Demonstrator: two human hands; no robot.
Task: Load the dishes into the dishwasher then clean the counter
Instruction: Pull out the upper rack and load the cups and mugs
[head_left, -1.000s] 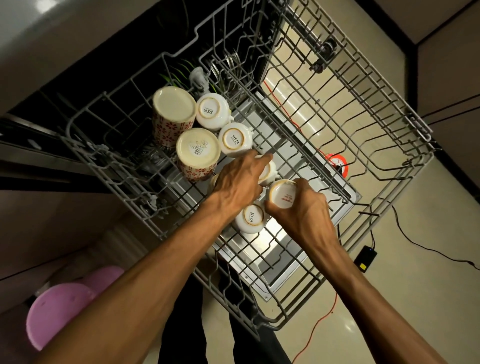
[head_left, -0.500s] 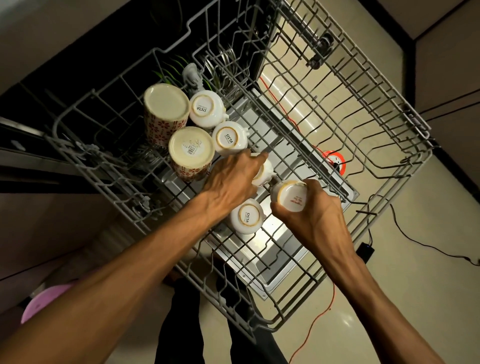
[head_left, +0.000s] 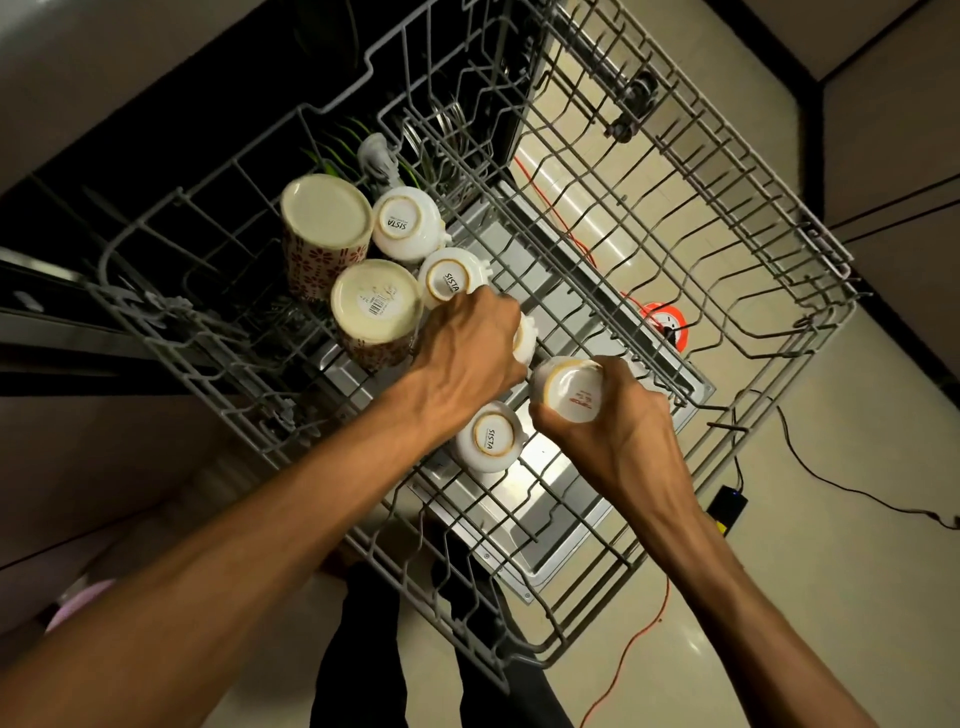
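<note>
White ceramic cup (head_left: 570, 391), base up, is clamped in my right hand (head_left: 618, 431) over the grey wire rack (head_left: 675, 249); since half a second ago it has tilted slightly further toward me. My left hand (head_left: 467, 348) still curls over another white cup (head_left: 523, 340), gripping it beside the first. That cup is mostly hidden under my knuckles. Inverted cups and two patterned mugs (head_left: 376, 306) stand just behind.

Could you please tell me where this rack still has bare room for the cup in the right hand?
Free: the rack's whole far right side. Also the near strip beside the lone cup. Crowded: the cluster of mugs under the left hand.
</note>
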